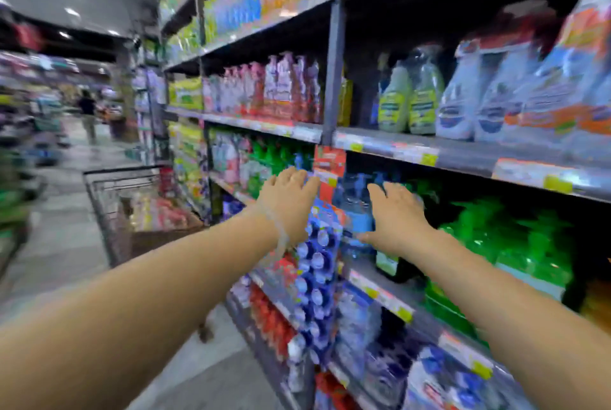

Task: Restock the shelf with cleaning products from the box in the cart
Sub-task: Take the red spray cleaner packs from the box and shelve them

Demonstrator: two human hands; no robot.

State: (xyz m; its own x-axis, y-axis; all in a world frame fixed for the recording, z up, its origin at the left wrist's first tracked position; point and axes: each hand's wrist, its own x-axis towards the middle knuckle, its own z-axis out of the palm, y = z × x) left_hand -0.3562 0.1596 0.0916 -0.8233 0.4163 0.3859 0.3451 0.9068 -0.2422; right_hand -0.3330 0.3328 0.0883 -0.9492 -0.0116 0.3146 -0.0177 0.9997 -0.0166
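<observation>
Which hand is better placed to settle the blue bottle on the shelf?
Probably the right hand: it lies against the blue bottle at the shelf front. The left hand is spread open further left, by the hanging strip of blue packs, apparently holding nothing.

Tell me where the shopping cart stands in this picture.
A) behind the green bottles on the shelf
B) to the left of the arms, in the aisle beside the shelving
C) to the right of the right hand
B: the shopping cart stands in the aisle, left of the left hand, next to the shelving.
</observation>
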